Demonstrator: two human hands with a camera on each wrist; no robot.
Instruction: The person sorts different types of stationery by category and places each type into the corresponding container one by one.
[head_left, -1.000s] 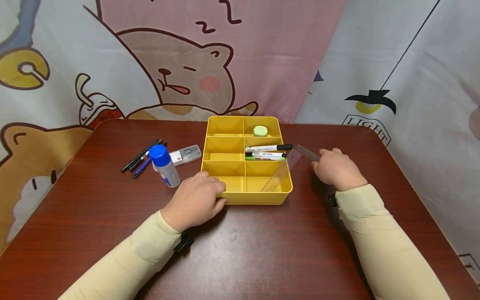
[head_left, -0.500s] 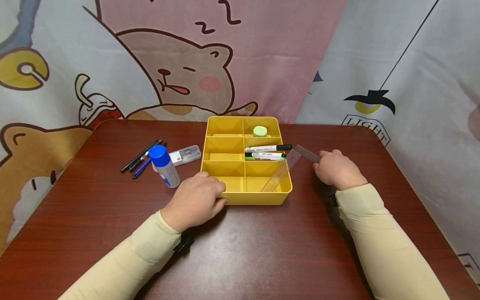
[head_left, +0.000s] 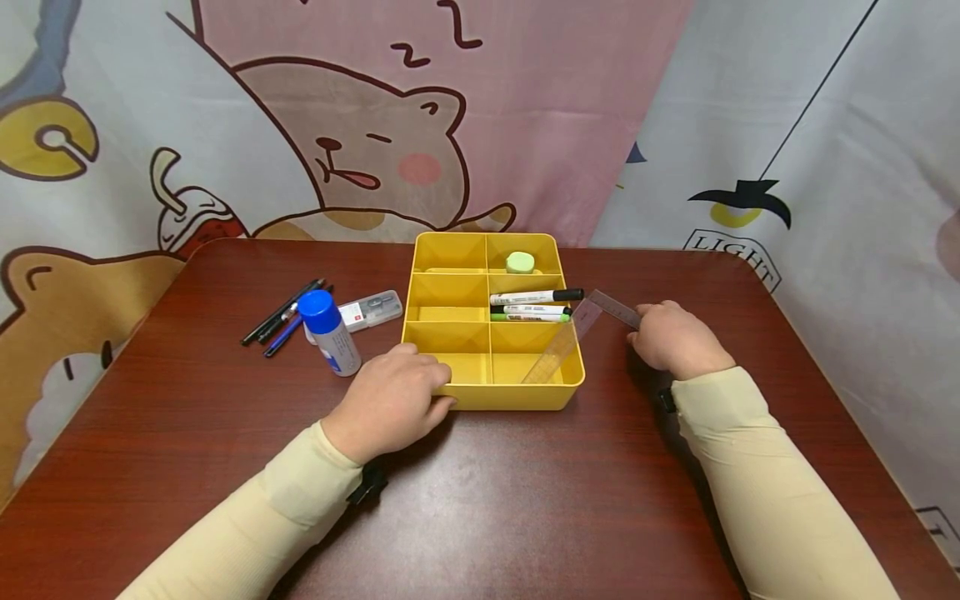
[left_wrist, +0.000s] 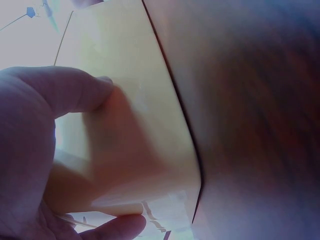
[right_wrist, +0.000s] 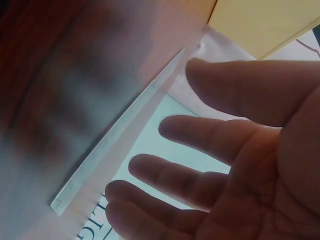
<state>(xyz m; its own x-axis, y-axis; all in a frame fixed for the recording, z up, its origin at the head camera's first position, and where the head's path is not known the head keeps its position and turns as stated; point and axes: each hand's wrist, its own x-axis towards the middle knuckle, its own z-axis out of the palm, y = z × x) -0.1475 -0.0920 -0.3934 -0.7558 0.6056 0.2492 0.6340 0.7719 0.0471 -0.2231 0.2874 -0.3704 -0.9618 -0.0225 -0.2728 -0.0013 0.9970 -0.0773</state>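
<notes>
My left hand (head_left: pixel 393 400) grips the front left corner of a yellow divided organizer tray (head_left: pixel 517 398). In the left wrist view the thumb (left_wrist: pixel 85 90) lies on the tray's outer wall, with fingers around the corner. To the right of the tray, my right hand (head_left: pixel 675 337) hovers at the end of a clear ruler (head_left: pixel 617 308) lying on the table. The right wrist view shows that ruler (right_wrist: pixel 120 130) beyond the loosely bent fingers (right_wrist: pixel 182 132), with nothing between them and the thumb. A second clear ruler (head_left: pixel 558 350) leans out of the tray's front right compartment.
Markers (head_left: pixel 528 297) lie in the middle right compartment, a pale green eraser-like block (head_left: pixel 521 262) in the back right one. Left of the tray stand a blue-capped bottle (head_left: pixel 330 333), a clear case (head_left: pixel 375 308) and several pens (head_left: pixel 281 317). A printed curtain (head_left: pixel 570 108) hangs behind the table.
My right hand has shifted very slightly right and toward me at the ruler's end. The left hand, the tray and the other things have stayed in place.
</notes>
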